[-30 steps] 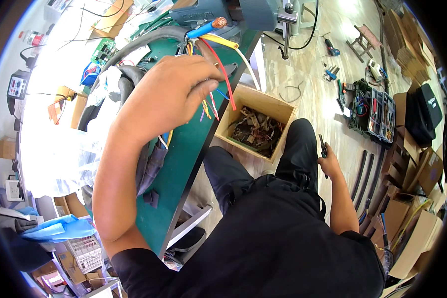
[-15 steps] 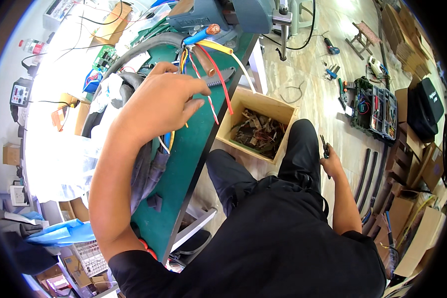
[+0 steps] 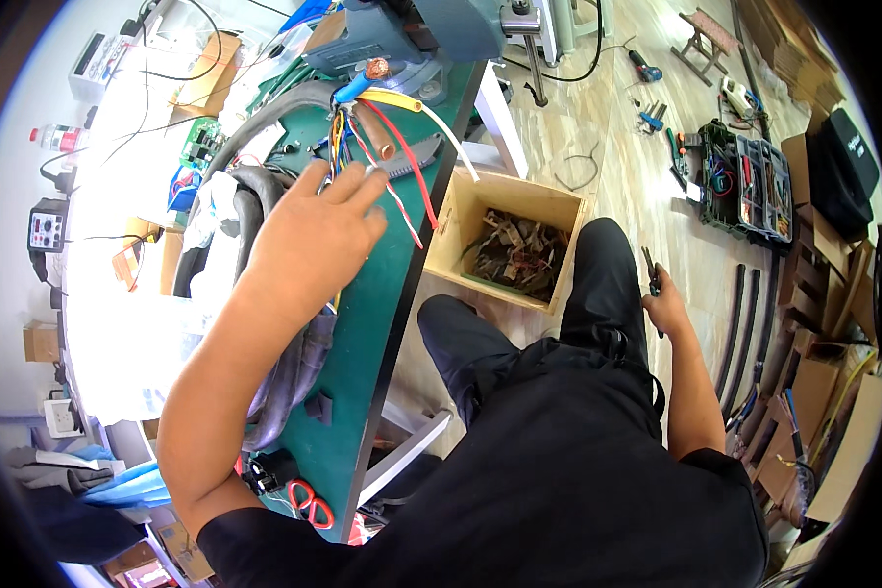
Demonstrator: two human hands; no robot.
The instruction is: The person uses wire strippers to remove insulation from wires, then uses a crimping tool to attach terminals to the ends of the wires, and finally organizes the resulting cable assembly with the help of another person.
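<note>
1. The left hand (image 3: 314, 240) covers part of the thin wires (image 3: 339, 142); whether it grips any cannot be told.
2. The right hand (image 3: 666, 304) hides most of the handles of the black pliers (image 3: 651, 269).
3. The top edge cuts off the blue-grey vise (image 3: 402, 34).
4. Scraps (image 3: 519, 250) in the wooden box (image 3: 451, 225) are too jumbled to identify.
5. Glare washes out the plastic sheeting (image 3: 178, 321).

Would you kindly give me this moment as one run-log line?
Left hand: at multicoloured insulated wires, contact unclear | Right hand: holding slim black hand tool | Open pale wooden box: holding mixed scraps
</note>
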